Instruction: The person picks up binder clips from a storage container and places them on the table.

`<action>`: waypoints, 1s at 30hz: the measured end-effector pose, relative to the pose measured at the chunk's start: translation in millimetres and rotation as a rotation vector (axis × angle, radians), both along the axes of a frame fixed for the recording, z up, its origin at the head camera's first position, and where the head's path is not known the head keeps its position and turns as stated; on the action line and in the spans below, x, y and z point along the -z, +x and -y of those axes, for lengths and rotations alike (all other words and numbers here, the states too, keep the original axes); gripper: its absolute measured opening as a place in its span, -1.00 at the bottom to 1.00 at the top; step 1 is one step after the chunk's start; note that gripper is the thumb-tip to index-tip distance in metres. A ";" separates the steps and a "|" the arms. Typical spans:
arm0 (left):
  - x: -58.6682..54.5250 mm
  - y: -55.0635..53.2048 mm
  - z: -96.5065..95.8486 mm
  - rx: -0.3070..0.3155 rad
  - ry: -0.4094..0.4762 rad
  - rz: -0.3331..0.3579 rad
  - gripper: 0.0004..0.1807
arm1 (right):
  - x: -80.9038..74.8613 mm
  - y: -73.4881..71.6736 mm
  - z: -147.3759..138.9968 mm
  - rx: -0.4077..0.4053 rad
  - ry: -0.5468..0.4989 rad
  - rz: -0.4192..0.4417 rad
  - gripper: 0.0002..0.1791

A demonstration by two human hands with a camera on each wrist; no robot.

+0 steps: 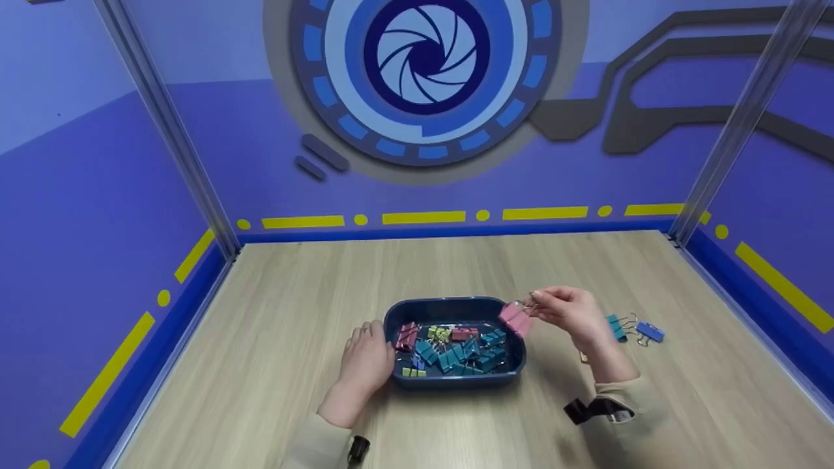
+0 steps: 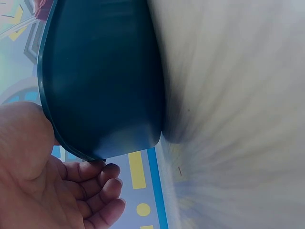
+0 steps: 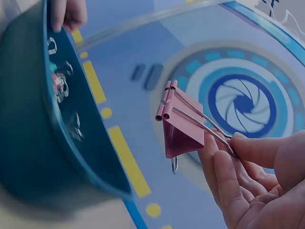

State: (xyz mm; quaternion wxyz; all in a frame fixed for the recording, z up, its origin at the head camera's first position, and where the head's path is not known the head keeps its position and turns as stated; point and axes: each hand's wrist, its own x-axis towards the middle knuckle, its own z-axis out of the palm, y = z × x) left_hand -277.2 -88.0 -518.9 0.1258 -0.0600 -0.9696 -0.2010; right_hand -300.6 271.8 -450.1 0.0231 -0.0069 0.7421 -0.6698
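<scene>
My right hand point(image 1: 573, 316) pinches a pink binder clip point(image 3: 183, 126) by a wire handle between thumb and fingers. The clip hangs at the right rim of a dark blue-green plastic bin point(image 1: 456, 383), overlapping that rim in the head view. At the bin's other end, my left hand point(image 1: 368, 358) holds the left rim, its thumb over the edge and its fingers loosely curled outside. Inside lie several binder clips: teal clips point(image 1: 451, 357), red-pink clips point(image 1: 407, 336), yellow clips point(image 1: 440, 334) and a small blue clip point(image 1: 417, 362).
On the wooden table point(image 1: 293, 293), a teal binder clip point(image 1: 616, 327) and a blue binder clip point(image 1: 650, 332) lie right of my right hand. Something small and yellowish point(image 1: 583, 357) is mostly hidden by the right wrist. Blue-purple panels point(image 1: 215, 143) wall the table's back and sides.
</scene>
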 end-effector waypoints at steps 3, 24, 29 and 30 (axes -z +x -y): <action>-0.6 0.1 -0.1 -0.003 0.002 0.007 -0.67 | -1.3 2.6 -19.2 0.035 0.018 0.007 -0.55; -1.6 0.3 0.3 0.009 0.002 -0.017 -0.69 | 22.2 34.7 -152.3 0.218 -0.165 0.061 -0.80; -1.3 0.5 -0.6 0.004 0.004 0.010 -0.68 | 34.1 38.9 -171.7 0.227 -0.089 0.106 -0.73; -1.3 0.5 -0.6 0.003 0.004 0.010 -0.68 | 36.5 39.1 -175.1 0.224 -0.079 0.125 -0.73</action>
